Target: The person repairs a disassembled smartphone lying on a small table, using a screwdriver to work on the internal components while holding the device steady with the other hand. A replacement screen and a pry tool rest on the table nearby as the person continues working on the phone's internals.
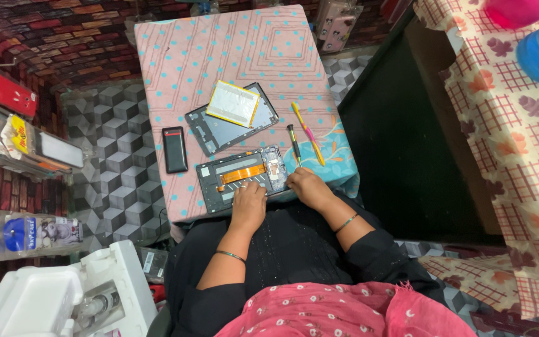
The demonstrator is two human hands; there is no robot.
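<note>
Going left to right: your left hand lies flat, fingers spread, on the near edge of the opened tablet, which sits at the near side of the bench, long axis running left to right and tilted slightly. Your right hand presses its right end, fingers curled; whether it pinches anything I cannot tell. Both hands touch it, equally near.
</note>
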